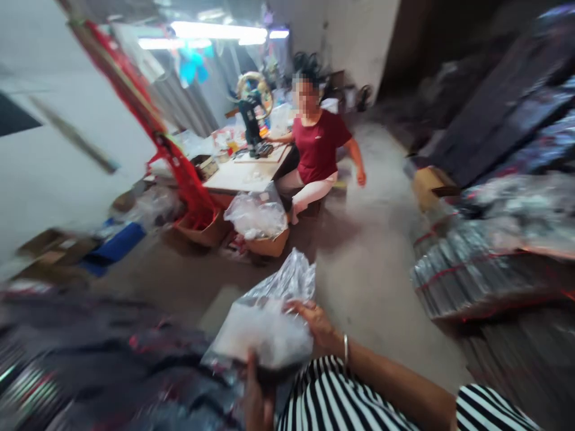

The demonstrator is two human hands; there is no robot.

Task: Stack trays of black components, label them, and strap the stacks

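Observation:
A clear plastic bag (269,329) packed with something white is held up in front of my body, its loose end sticking up at the back. My right hand (317,323), with a bangle at the wrist, grips the bag's right side. At the bag's lower front edge, my left hand (258,389) supports it, thumb pressed against the plastic. What the white contents are cannot be made out. Dark cloth (148,359) lies in a blurred heap to the left of the bag.
A co-worker (317,143) in a dark red shirt sits at a white table (238,176) with a hand-wheel machine (254,120). Cardboard boxes (267,244) stand before it. Bundled plastic-wrapped stacks (471,269) line the right. Bare floor (372,257) runs between. A blue box (114,245) lies left.

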